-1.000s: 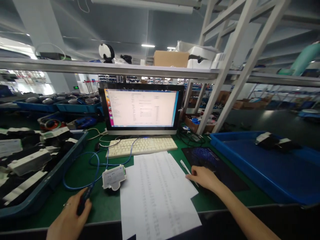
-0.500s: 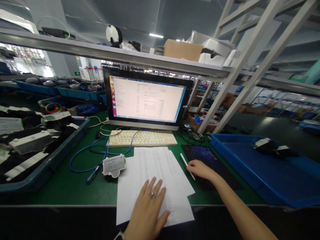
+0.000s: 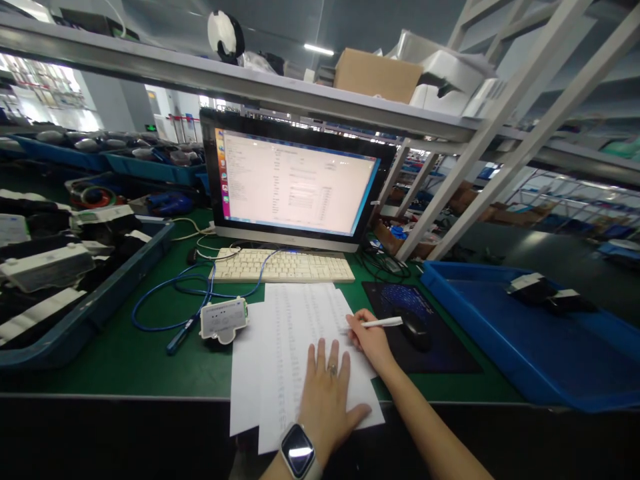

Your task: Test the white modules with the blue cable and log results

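Paper [image 3: 283,360] under flat left hand [image 3: 327,393]

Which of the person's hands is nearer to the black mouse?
Right. The right hand, holding the pen, is just left of the mouse; the left hand, on the papers, is farther left.

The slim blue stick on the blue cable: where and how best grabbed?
Grip the slim blue stick by its thicker near end, perhaps from the near left: that end faces the green table's edge, the thin blue cable leaves the other, and the white boxy module crowds its right.
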